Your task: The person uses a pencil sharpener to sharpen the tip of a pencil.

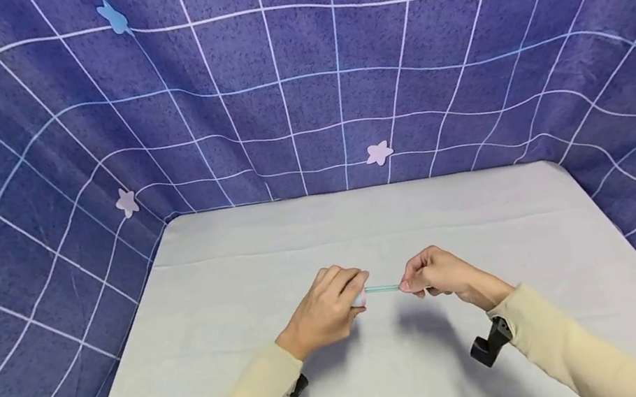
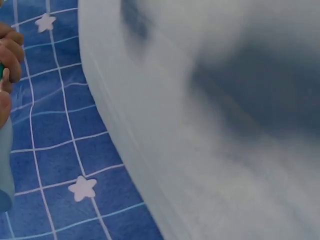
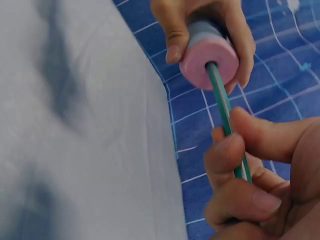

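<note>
My left hand [image 1: 324,307] grips a small round pencil sharpener [image 3: 210,62] with a pink end face and a light blue-grey body. Its fingers lie on one side and the thumb on the other. A thin green pencil [image 3: 222,102] with a pale stripe enters the hole in the pink face, so its far tip is hidden. My right hand [image 1: 436,275] pinches the pencil between thumb and fingers, a short way out from the sharpener. In the left wrist view, part of the light blue body [image 2: 5,165] shows at the left edge. Both hands are held above the table, casting shadows.
A white cloth covers the table [image 1: 236,241]. Dark blue curtain fabric [image 1: 307,101] with a grid and star pattern surrounds its back and sides. A black wrist camera [image 1: 490,342] hangs under the right cuff, and another [image 1: 299,386] under the left.
</note>
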Available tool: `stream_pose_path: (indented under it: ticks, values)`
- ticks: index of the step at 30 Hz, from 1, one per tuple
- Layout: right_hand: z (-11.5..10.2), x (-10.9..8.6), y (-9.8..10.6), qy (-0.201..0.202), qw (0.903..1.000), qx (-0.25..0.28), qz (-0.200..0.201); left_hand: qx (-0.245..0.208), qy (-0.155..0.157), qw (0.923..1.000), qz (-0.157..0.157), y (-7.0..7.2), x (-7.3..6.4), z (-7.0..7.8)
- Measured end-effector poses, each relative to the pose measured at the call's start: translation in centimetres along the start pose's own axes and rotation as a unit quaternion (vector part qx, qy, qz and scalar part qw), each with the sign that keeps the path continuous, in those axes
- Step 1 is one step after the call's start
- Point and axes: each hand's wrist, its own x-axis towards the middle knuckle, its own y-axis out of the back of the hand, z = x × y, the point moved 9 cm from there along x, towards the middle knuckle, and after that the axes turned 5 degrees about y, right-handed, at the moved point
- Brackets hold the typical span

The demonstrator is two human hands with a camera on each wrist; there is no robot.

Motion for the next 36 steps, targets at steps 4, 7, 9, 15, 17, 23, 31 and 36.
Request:
stream_pose_path:
  ticks: [4,7,9,15,17,23,31,36]
  values:
    - [0.4,0.2,0.3,0.022,0.9997,-0.005,0.010,0.032,-0.013,0.9994,-0.001,0.2,0.6,0.1]
    - [-1.3,0.0,0.8,0.116,0.9856,-0.097,0.076,0.010,0.020,0.9995,-0.022,0.3,1.1,-0.8]
    - [-2.7,-0.7,0.9,0.195,0.9537,-0.184,0.137,-0.023,0.055,0.9974,-0.041,0.4,1.2,-1.7]
    - [-6.2,-3.9,-0.8,0.423,0.7650,-0.404,0.268,-0.139,0.172,0.9666,-0.130,0.4,1.9,-4.5]
    - [-6.7,-4.9,-1.4,0.475,0.6943,-0.451,0.298,-0.172,0.206,0.9523,-0.146,0.5,2.0,-5.2]
    - [-7.6,-7.0,-2.0,0.558,0.5400,-0.501,0.382,-0.249,0.249,0.9202,-0.171,1.0,2.3,-6.1]
    - [-8.0,-7.4,-2.3,0.581,0.5252,-0.486,0.388,-0.238,0.236,0.9274,-0.167,0.9,2.5,-5.5]
    - [-7.7,-5.0,-0.6,0.442,0.7581,-0.382,0.290,-0.125,0.117,0.9828,-0.070,1.5,2.3,-3.3]
